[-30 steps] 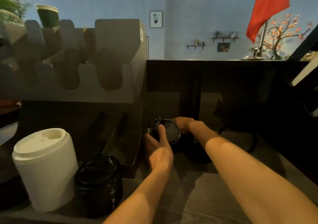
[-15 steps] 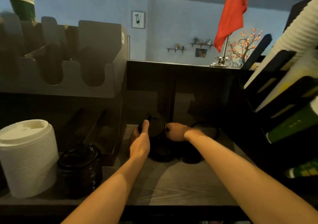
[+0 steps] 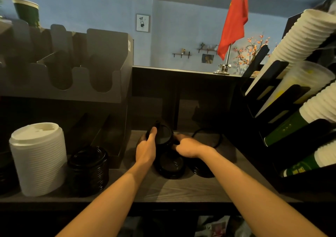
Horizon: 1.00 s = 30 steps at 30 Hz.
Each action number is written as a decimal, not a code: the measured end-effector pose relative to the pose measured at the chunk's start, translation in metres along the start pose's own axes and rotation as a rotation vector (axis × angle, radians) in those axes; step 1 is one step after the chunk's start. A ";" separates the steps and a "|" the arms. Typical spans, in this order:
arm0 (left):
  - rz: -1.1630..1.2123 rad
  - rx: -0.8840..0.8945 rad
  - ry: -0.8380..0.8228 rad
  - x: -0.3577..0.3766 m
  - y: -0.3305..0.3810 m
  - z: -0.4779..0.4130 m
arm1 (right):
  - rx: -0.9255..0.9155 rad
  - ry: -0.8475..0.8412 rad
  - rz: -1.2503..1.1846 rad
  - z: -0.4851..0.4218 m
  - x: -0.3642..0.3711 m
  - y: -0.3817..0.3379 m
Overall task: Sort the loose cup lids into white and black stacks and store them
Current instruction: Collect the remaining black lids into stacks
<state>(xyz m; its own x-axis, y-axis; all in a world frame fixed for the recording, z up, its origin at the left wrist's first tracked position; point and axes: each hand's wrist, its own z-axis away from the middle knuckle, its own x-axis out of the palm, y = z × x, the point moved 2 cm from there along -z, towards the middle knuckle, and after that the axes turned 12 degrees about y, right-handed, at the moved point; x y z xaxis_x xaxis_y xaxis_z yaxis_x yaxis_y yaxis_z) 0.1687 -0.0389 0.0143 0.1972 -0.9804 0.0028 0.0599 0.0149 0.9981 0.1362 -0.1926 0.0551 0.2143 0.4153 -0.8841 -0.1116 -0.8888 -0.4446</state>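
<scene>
A small bunch of black lids is held tilted above the counter, between both hands. My left hand grips its left side with the thumb up along the rim. My right hand grips its right side, fingers curled underneath. Below them more black lids lie on the wooden counter, and another black lid sits partly under my right wrist. A tall white lid stack and a shorter black lid stack stand at the left.
A grey slotted organizer rises behind the stacks at left, with a green cup on top. A black rack of sleeved cups fills the right side. A black cable loop lies at the counter's back. A flag stands on the ledge.
The camera view has swung right, bringing the cup rack into sight. Both hands stay on the black lids at about the same spot on the counter.
</scene>
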 end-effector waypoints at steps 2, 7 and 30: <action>0.009 0.051 0.001 0.000 -0.001 0.003 | 0.013 0.057 -0.084 0.003 0.002 0.004; 0.051 0.113 0.070 -0.003 -0.003 0.009 | -0.052 0.336 -0.323 0.013 0.017 0.013; 0.336 0.044 -0.043 0.000 0.004 0.009 | -0.054 0.685 -0.747 0.039 0.013 0.018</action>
<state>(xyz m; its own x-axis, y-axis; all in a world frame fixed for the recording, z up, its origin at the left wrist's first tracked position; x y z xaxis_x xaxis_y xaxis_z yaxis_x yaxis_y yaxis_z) 0.1606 -0.0407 0.0184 0.1576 -0.9295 0.3334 -0.0435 0.3307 0.9427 0.0993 -0.1956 0.0301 0.7232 0.6831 -0.1024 0.3189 -0.4617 -0.8278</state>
